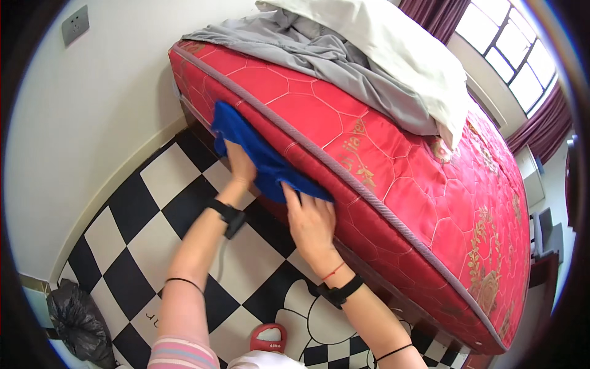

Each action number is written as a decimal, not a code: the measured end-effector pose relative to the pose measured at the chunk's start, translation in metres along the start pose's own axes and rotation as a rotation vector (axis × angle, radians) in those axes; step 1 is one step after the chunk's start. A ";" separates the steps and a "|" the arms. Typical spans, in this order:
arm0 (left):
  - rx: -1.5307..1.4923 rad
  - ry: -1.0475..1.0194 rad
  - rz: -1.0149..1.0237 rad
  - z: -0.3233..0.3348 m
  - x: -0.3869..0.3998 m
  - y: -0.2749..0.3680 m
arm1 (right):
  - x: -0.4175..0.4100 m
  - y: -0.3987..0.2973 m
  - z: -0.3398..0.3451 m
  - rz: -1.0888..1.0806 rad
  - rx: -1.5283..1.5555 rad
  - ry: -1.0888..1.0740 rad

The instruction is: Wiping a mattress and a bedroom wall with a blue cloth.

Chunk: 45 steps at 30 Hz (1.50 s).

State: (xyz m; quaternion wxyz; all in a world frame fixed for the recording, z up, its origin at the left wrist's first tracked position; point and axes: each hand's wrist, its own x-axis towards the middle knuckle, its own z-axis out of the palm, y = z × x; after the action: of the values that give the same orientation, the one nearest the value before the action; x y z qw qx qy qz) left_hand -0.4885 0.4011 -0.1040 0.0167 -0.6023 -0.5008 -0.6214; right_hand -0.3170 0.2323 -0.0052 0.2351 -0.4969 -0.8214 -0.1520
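A blue cloth (pixel 265 159) lies spread along the red side of a quilted mattress (pixel 304 110), below its mauve piping. My left hand (pixel 239 161) is at the cloth's left part, the fingers hidden in its folds. On the cloth's lower right end, my right hand (pixel 313 221) has its fingers over the edge, close to the mattress side. Both wrists wear a black band; the right one also has a thin red string.
Grey sheet (pixel 318 60) and white bedding (pixel 396 55) lie bunched on the mattress. A black plastic bag (pixel 78 318) sits by the wall at lower left. Black-and-white checkered flooring (pixel 156 230) lies beside the bed. A red slipper (pixel 268 339) shows at the bottom.
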 end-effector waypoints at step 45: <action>-0.954 -0.265 -0.751 0.029 -0.186 -0.052 | -0.113 0.005 0.038 0.426 0.371 -0.212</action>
State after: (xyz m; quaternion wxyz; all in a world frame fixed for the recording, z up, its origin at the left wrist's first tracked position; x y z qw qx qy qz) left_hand -0.4485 0.3373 -0.2838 -0.5365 -0.3980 -0.3433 -0.6603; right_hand -0.2764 0.1688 -0.0977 0.2614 -0.6197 -0.7324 0.1061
